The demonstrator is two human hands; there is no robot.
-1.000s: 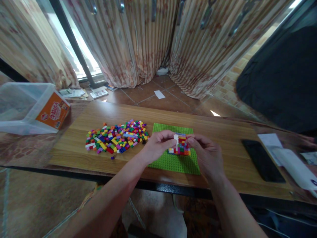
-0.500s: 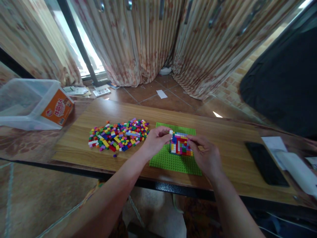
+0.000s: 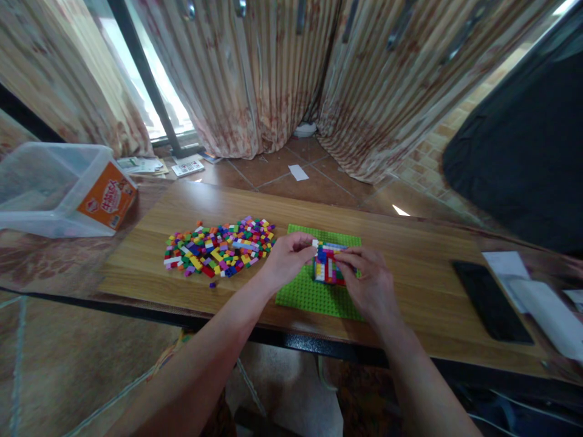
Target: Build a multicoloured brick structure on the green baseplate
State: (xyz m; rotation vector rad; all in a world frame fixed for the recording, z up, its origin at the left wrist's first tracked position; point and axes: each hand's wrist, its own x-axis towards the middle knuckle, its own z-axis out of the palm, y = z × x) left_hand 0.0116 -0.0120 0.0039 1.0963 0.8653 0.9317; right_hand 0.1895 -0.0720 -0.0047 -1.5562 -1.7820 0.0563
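A green studded baseplate lies on the wooden board, bearing a low multicoloured block of toy bricks. At the block's far left corner, my left hand pinches a small white brick between thumb and forefinger. My right hand reaches over the block from the right and hides that side of it. Its thumb and forefinger are pressed together just above the bricks; whatever they hold is too small to make out.
Loose bricks are heaped on the board left of the baseplate. A clear plastic bin with an orange label stands at the far left. A black phone-like slab and a white object lie at the right.
My right hand has moved left across the brick block, covering more of it. My left hand stays at the corner with the white brick.
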